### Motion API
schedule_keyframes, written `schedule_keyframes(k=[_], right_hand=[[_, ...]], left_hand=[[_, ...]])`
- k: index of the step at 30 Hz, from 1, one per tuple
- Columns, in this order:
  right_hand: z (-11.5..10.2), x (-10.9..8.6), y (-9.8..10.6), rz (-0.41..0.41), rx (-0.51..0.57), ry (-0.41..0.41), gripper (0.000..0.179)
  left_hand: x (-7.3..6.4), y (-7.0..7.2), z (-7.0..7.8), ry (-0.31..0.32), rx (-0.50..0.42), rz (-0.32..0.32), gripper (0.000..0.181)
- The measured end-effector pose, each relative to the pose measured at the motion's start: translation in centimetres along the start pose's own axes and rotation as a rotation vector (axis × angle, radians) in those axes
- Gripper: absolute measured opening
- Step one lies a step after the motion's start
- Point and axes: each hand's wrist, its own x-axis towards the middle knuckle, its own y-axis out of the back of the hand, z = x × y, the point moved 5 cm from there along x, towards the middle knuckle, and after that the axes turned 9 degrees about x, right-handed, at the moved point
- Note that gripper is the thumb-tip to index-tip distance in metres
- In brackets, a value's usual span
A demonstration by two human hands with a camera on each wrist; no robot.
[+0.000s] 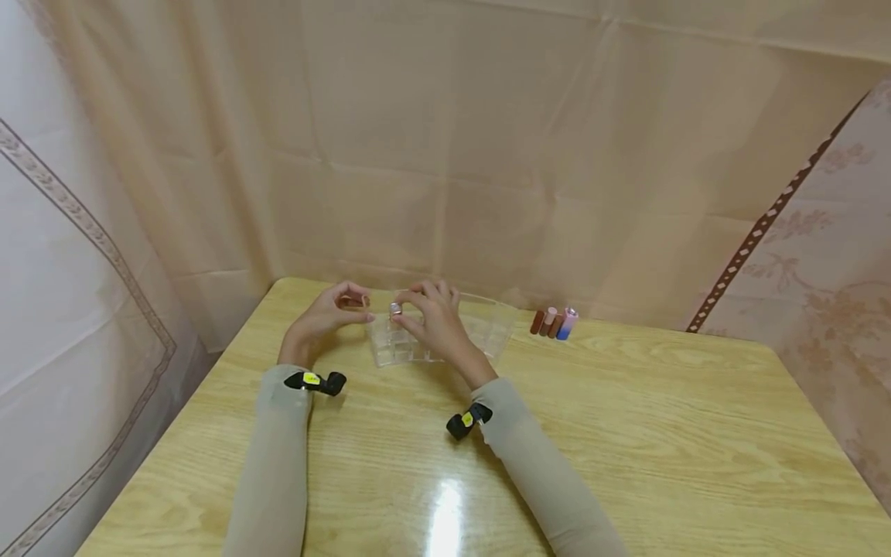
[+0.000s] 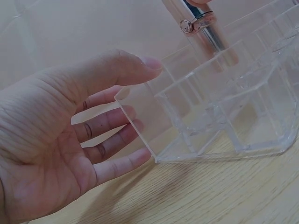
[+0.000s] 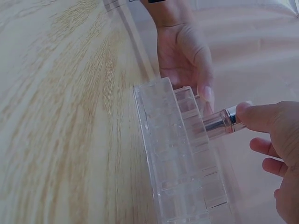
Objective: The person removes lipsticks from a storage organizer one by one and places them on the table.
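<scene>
My right hand pinches a shiny rose-gold and silver lipstick tube between thumb and fingers. A small round emblem shows on the band of the tube in the left wrist view. Its lower end is down in a back-row compartment near the left end of a clear stepped organizer. My left hand holds the organizer's left end, thumb over the top edge and fingertips along the side wall. The organizer stands on the wooden table.
Right of the organizer, several lip tubes stand in a row: a dark red-brown tube, a pink-capped tube, a brown tube and a pink-and-blue tube. A beige curtain hangs behind the table.
</scene>
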Motion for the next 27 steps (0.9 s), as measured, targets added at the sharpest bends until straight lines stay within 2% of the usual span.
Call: schedule_keyframes(k=[8, 23, 27], right_hand=[[-0.22, 0.05, 0.23, -0.001, -0.006, 0.001, 0.024], [-0.45, -0.15, 0.68, -0.006, -0.003, 0.019, 0.026], [-0.39, -0.16, 0.9, -0.01, 0.005, 0.012, 0.027]], left_hand=[[0.07, -0.08, 0.23, -0.021, -0.002, -0.005, 0.051], [0.08, 0.01, -0.12, 0.002, -0.02, -0.002, 0.046], [0.08, -0.04, -0.12, -0.019, -0.021, -0.006, 0.048]])
